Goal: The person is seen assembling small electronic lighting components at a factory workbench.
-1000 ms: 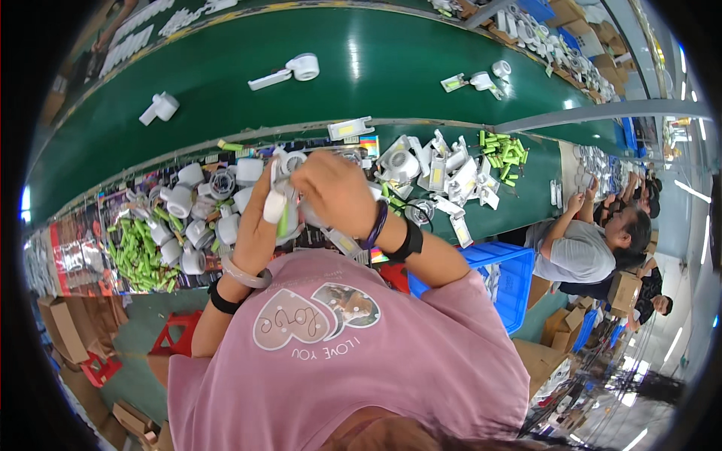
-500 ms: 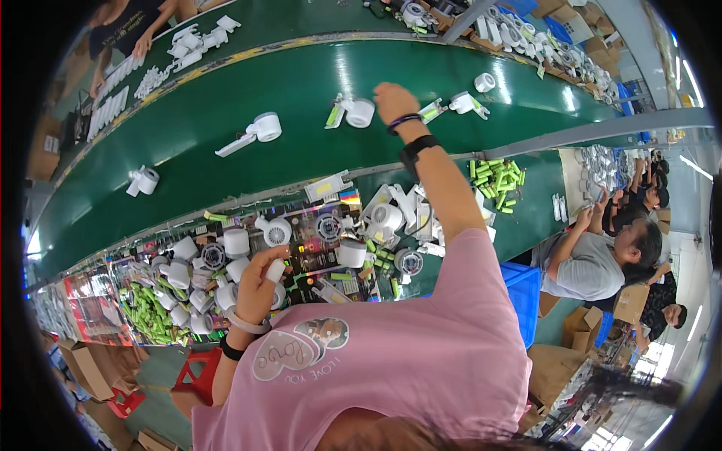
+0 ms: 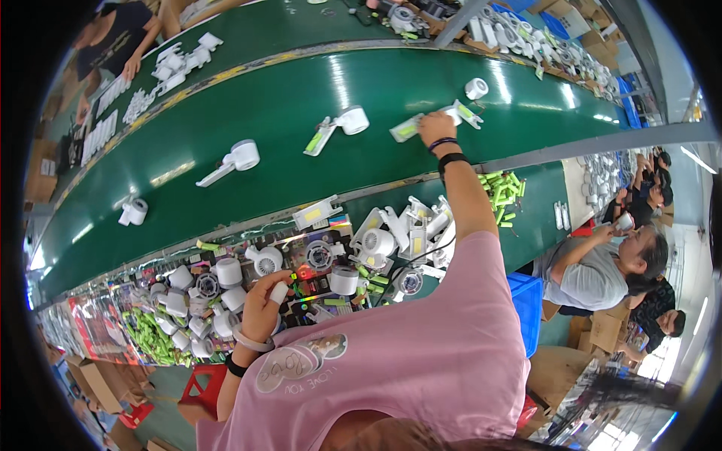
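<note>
My right hand [image 3: 438, 129] reaches far out over the green conveyor belt [image 3: 293, 135]. Its fingers are closed on a white handheld fan [image 3: 466, 114], partly hiding it; a strip-like handle piece with a green cell [image 3: 406, 129] sticks out to the left beneath the hand. My left hand [image 3: 261, 304] hovers low over the near bench, loosely curled, thumb apart from the fingers, a white cover [image 3: 279, 292] on the thumb. I see nothing held in it. Near it are a white round fan head [image 3: 267, 261] and a white motor housing [image 3: 344, 280].
More fan units [image 3: 352, 120] are spaced along the belt. Green battery cells [image 3: 150, 334] lie heaped at left, others [image 3: 502, 192] at right. White casings [image 3: 414, 225] pile up beside my right arm. A grey metal rail [image 3: 587, 143] crosses at right. Co-workers sit opposite and to the right.
The fan units on the belt have shifted left and nearer. My right hand has moved right and down onto a fan. My left hand stays nearly in place.
</note>
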Available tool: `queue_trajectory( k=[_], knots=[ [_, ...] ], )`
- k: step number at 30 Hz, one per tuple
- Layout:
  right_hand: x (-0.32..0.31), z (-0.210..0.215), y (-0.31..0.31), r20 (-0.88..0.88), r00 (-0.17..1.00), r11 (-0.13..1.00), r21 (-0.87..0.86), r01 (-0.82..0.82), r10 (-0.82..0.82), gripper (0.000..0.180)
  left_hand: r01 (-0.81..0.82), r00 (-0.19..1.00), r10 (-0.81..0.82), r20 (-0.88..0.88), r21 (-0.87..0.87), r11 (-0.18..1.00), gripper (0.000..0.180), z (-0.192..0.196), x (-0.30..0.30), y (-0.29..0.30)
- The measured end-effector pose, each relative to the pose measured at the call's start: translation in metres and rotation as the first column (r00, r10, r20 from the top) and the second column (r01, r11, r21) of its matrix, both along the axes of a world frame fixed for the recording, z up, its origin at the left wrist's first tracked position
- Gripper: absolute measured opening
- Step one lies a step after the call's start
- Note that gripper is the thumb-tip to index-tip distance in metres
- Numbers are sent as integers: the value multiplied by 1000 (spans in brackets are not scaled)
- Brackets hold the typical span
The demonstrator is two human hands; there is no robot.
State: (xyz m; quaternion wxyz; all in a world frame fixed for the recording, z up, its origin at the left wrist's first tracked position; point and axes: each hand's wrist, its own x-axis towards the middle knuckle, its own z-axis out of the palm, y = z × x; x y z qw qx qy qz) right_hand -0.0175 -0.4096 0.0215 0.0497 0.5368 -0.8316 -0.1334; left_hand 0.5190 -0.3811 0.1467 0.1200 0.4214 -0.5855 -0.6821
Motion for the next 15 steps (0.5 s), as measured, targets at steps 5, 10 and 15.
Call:
queue_trajectory(
  k=[5, 10, 15],
  knots=[
    [35, 26, -22, 287, 816, 768, -582, -267, 501, 21, 26, 999, -27, 22, 6, 1000, 26, 0, -3, 0],
    [-25, 16, -6, 159, 966, 675, -692, 257, -205, 29, 52, 998, -52, 28, -19, 998, 26, 0, -9, -7],
    [-71, 12, 14, 394, 724, 559, -461, 689, -567, 43, 32, 996, -27, 88, -52, 998, 26, 3, -11, 0]
  ],
)
